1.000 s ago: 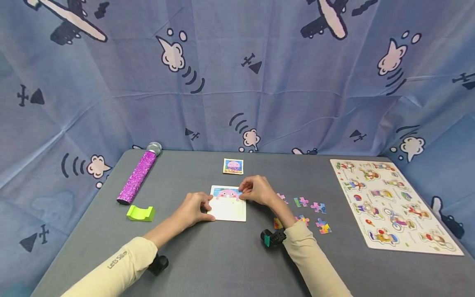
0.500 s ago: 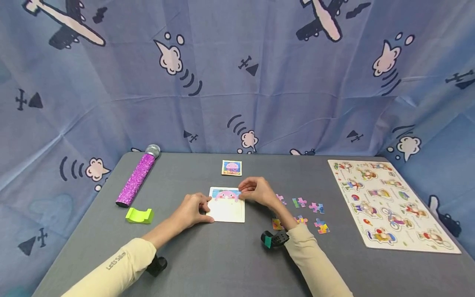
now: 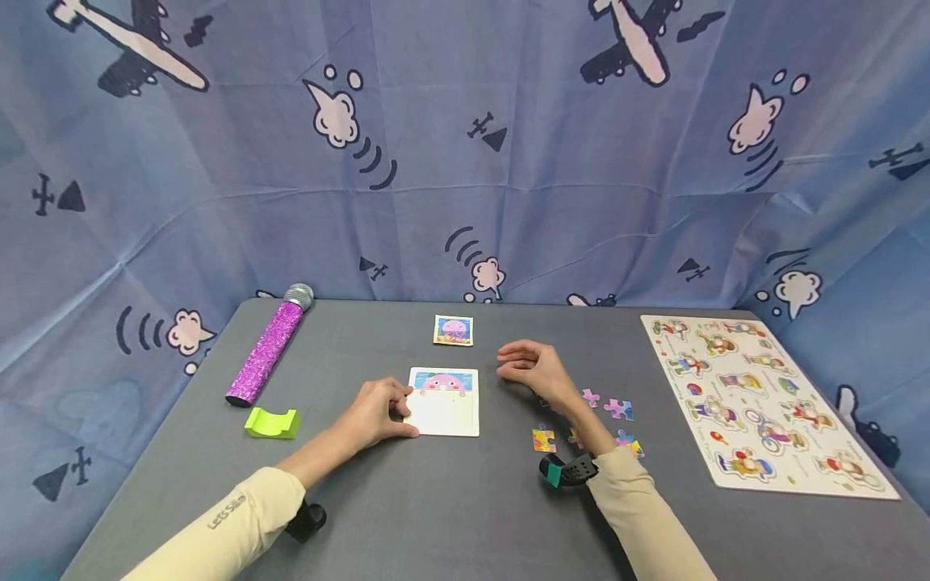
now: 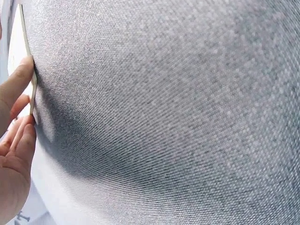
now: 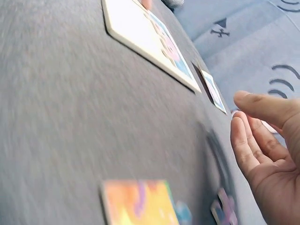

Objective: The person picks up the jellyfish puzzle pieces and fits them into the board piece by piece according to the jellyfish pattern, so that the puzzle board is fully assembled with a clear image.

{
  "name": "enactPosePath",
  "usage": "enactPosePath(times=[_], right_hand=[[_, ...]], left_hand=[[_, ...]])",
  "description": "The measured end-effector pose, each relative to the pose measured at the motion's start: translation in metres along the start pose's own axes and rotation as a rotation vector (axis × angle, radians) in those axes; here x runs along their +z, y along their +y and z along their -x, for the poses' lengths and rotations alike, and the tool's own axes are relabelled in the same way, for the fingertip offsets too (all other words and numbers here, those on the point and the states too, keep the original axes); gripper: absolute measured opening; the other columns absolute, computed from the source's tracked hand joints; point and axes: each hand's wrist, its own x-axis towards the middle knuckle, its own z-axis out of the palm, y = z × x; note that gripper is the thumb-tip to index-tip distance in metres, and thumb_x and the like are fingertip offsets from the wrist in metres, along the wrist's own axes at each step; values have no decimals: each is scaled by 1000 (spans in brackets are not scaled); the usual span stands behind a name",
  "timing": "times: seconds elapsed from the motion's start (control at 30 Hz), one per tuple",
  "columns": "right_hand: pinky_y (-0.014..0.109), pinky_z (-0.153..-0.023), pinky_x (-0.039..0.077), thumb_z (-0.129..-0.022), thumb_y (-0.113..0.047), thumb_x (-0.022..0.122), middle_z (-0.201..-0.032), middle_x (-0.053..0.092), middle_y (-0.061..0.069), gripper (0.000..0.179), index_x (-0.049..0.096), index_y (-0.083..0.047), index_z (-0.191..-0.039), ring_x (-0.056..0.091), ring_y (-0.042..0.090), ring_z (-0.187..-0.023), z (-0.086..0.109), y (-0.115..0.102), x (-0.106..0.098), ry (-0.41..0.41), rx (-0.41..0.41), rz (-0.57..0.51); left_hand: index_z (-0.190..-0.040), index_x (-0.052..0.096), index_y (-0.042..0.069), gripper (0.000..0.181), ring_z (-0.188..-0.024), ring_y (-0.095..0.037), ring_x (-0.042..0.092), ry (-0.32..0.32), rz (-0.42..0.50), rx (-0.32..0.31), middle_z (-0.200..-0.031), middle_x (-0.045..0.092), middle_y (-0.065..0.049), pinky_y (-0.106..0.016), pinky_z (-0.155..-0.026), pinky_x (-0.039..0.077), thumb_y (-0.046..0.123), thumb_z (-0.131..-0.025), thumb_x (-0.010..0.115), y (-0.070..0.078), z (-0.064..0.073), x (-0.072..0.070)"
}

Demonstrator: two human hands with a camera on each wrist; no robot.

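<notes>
Head view: the left hand [image 3: 379, 410] grips a white board [image 3: 441, 416] by its lower left corner, flat on the grey table [image 3: 436, 508]. The right hand [image 3: 539, 373] has just left the board's upper right corner and hangs apart from it, near loose pieces [image 3: 544, 440]; the pink strip [image 3: 443, 382] along the top looks settled, the area below bare, so the board seems partly filled. Left wrist view: thumb and fingers hold the board's edge. Right wrist view: fingertips near the thumb, holding nothing.
</notes>
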Motion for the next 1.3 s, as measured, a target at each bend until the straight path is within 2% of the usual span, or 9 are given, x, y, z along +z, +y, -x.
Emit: enactPosePath(times=[0.23,0.37,0.47,0.77,1.07,1.3], right_hand=[[20,-76,50,-84,2,70,-112,61,31,37,57,13,-117,66,12,-88,9,4,-26,43,15,3],[20,-78,50,-85,-1,70,-114,61,31,38,56,13,-118,66,9,-89,14,8,-39,48,30,16],[20,-78,50,-86,-4,70,-115,60,31,40,56,12,-119,66,9,-89,18,10,-50,21,36,37],[24,-77,51,-87,-7,69,-113,62,29,38,56,11,-119,66,13,-91,28,15,-76,-91,24,120],[23,-75,51,-87,-3,68,-114,60,31,38,56,12,-119,66,12,-91,36,18,-90,-108,4,106],[23,-75,52,-87,-2,68,-113,60,32,38,55,13,-119,65,13,-92,42,22,-101,-117,-12,120]], left_hand=[[-64,57,5,33,-99,-31,65,1,23,-25,-103,68,-17,-37,-78,51,10,-63,89,1,0,0],[-61,55,5,35,-97,-30,66,14,18,2,-102,68,-17,-31,-72,49,10,-62,90,1,1,-1],[-60,54,5,36,-93,-29,66,24,8,20,-102,69,-18,-30,-70,47,11,-61,90,0,1,0],[-60,55,6,36,-90,-27,66,24,10,13,-104,69,-17,-31,-71,48,13,-61,90,-2,0,0],[-60,54,5,37,-95,-29,67,26,16,24,-98,70,-15,-28,-68,46,11,-60,90,-2,1,-1],[-60,53,6,38,-97,-29,67,28,16,6,-99,69,-14,-27,-68,46,11,-60,90,-2,0,0]])
